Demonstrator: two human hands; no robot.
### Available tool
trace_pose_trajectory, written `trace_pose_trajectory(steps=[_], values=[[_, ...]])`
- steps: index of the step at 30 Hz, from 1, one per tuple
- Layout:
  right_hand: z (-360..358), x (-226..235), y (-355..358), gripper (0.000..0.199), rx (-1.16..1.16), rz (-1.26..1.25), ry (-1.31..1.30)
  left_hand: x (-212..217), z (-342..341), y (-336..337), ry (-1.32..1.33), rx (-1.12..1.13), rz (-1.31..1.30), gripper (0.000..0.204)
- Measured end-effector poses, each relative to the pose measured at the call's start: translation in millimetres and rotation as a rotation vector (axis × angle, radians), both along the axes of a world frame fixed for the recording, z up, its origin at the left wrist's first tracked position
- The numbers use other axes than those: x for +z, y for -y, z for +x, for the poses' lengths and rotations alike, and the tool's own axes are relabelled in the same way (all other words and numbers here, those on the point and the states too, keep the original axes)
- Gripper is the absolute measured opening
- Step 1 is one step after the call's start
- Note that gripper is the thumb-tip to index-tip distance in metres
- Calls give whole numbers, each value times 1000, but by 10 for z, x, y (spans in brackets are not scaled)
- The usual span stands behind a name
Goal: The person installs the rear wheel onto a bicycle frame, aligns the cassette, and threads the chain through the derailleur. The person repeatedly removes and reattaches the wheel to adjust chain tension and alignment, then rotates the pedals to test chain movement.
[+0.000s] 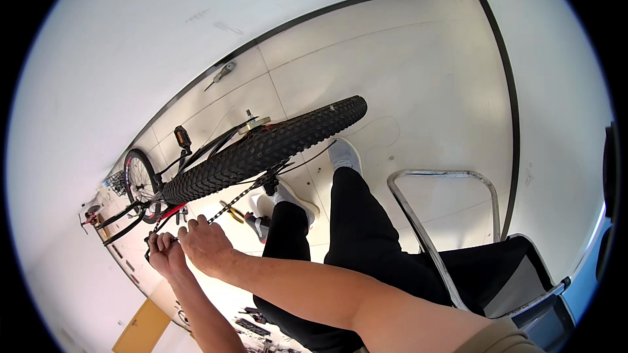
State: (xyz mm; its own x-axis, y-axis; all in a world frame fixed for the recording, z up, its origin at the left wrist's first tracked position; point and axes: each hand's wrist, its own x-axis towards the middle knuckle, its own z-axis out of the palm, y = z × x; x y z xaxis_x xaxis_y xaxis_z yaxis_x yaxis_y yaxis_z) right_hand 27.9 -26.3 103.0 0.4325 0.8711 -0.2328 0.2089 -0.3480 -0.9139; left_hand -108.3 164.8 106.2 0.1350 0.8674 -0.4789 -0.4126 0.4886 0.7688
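A: Bicycle (216, 163) position, head view: it stands upside down on the tiled floor (405, 78) beside the white wall (131, 39). Long axis runs diagonally, from the knobby rear tyre (261, 150) at upper right down to the spoked front wheel (140, 180) at lower left.

B: Hand status?

A: Left hand (165, 253) is curled shut around a small dark part at the frame; the part is too small to identify. Right hand (206, 242) lies just beside it, fingers bent and pinching at the chain (229, 206), which hangs slack from the rear hub toward both hands.

B: Surroundings and obstructions?

A: One pedal (182, 137) points up toward the wall. A screwdriver-like tool (224, 73) lies on the floor against the skirting line. The person's legs in black trousers (353, 222) and grey shoes (345, 155) sit just beside the rear tyre; one shoe is partly hidden by it. A chair with a chrome tube frame (438, 176) stands at right. Small dark parts (252, 325) lie scattered on the floor under the forearms. A wire basket (118, 183) sits beyond the front wheel.
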Motion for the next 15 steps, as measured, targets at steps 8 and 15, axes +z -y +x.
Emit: trace_pose_trajectory(steps=[8,15], values=[[116,27,102,30,31,-120,112,186,-98,-390,-29,94,-79,15],[96,-6,71,26,59,-84,40,222,-63,-345,-92,55,-21,28]])
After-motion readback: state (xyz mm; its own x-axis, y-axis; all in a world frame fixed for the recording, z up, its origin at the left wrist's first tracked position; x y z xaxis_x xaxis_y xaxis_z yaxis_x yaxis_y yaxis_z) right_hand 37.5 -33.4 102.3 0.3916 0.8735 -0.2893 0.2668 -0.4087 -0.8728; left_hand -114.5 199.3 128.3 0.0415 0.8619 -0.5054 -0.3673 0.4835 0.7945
